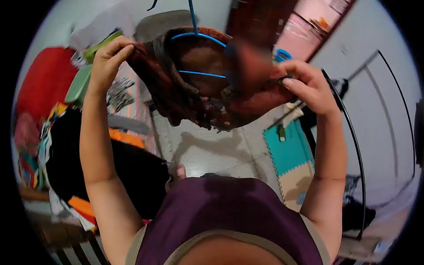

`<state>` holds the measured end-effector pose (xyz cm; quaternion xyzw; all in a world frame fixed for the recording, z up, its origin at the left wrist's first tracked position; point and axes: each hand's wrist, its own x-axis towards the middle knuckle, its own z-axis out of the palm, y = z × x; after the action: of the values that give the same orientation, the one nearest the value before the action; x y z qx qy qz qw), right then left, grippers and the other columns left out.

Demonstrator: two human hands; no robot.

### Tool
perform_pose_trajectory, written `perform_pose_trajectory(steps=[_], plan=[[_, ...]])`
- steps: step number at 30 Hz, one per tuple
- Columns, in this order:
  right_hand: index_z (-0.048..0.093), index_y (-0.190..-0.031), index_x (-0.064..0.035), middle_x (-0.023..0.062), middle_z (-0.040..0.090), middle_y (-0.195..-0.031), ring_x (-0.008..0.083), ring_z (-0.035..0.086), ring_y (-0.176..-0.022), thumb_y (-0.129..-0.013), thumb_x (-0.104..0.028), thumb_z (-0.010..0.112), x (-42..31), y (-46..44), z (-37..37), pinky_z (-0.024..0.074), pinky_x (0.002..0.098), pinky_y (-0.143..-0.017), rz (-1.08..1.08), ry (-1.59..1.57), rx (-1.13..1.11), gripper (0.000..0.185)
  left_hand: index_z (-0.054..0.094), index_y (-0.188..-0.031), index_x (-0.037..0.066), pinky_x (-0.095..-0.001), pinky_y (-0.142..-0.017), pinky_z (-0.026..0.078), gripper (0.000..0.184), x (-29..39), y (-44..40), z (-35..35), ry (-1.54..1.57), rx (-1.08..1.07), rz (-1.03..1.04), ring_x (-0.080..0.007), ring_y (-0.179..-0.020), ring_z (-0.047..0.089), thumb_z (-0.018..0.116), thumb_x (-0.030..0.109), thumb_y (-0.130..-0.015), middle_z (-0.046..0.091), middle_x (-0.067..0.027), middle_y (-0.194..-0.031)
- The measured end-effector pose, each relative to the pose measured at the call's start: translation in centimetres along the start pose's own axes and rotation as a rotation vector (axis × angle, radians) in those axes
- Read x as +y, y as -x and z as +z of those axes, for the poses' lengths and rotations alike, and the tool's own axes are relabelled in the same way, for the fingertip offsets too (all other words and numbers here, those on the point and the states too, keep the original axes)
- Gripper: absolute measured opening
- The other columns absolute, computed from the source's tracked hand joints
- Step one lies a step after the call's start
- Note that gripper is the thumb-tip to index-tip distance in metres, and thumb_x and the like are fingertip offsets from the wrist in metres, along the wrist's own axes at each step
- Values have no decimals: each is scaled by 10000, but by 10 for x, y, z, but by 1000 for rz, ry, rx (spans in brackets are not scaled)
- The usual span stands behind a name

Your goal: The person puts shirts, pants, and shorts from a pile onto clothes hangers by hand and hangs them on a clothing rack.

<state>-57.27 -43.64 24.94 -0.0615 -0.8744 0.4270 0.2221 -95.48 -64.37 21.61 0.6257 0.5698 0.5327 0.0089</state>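
A dark red-brown patterned garment (159, 84) is stretched between my two hands at chest height and above. Inside its opening sits a blue clothes hanger (202, 73), whose stem rises past the top of the view. My left hand (108, 59) pinches the garment's left end between thumb and fingers. At the opposite end, my right hand (311, 86) grips the cloth, thumb toward me. Part of the garment's right side is blurred, and the hanger's right end is hidden there.
To the left, a bed holds a black cloth (84, 163), other piled clothes, a green basin (79, 84) and a red cushion (44, 84). A teal foam mat (289, 145) lies on the tiled floor. Thin black metal rails (355, 154) stand at right. A dark door (254, 26) is ahead.
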Motion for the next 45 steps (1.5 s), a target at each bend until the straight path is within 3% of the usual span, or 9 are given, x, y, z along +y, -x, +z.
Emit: perform_pose_trajectory(steps=[4,12,19,23,27,29,34,38,45], plan=[[584,-1029,16,10,607,-884,85,544,-818,-858,-119,539,-8,53,-52,440,226,-746,114,95,32,223,595,-931,5,-206,-682,403,178,7,-72,86,113,-130,28,-57,-751,500,544,170,-888,559,35,-807],[619,-940,9,-19,581,-816,58,499,-780,-852,-169,551,-28,111,-118,420,217,-719,261,285,390,210,628,-935,10,-212,-724,423,210,9,-189,224,290,-242,202,-73,-781,535,547,199,-887,600,17,-825],[600,-872,-25,-37,536,-751,53,475,-708,-841,-187,556,-49,171,-154,394,202,-644,470,394,584,171,615,-1020,29,-241,-826,405,215,5,-224,341,608,-328,105,-98,-917,528,571,182,-875,609,-15,-973],[592,-921,-28,-19,561,-807,64,499,-761,-843,-172,547,-74,188,-152,396,203,-693,597,396,725,169,434,-1289,43,-296,-980,337,467,-33,-200,394,718,-559,-15,-175,-1135,471,570,179,-864,505,-71,-1228],[584,-972,-6,11,593,-889,78,530,-820,-861,-157,520,-109,203,-151,411,214,-737,686,356,843,198,306,-1378,90,-348,-1010,310,725,-73,-131,487,760,-830,-88,-234,-1229,384,670,282,-781,405,-129,-1327],[596,-943,-13,-9,584,-854,66,517,-787,-861,-159,535,-125,199,-143,405,207,-715,656,373,954,178,299,-1379,93,-352,-1005,313,742,-73,-91,526,711,-937,-175,-225,-1200,407,686,258,-768,430,-116,-1309],[580,-1006,-8,7,601,-886,72,544,-804,-882,-152,516,-153,212,-146,423,204,-724,680,400,1063,200,508,-1181,17,-307,-838,440,441,-40,-68,557,947,-1177,-349,-155,-920,561,655,186,-800,604,-71,-1038],[564,-1042,-9,31,612,-923,90,571,-819,-886,-130,511,-157,215,-131,442,211,-737,664,368,1182,204,576,-1055,-20,-286,-721,477,290,-52,-83,573,1051,-1083,-438,-140,-783,594,603,180,-847,632,-54,-926],[588,-968,-22,17,620,-851,76,568,-741,-878,-144,529,-153,208,-110,440,198,-682,682,395,1406,163,559,-1083,-15,-292,-709,488,269,-77,-121,550,1304,-1053,-649,-147,-786,603,559,160,-879,631,-65,-934]])
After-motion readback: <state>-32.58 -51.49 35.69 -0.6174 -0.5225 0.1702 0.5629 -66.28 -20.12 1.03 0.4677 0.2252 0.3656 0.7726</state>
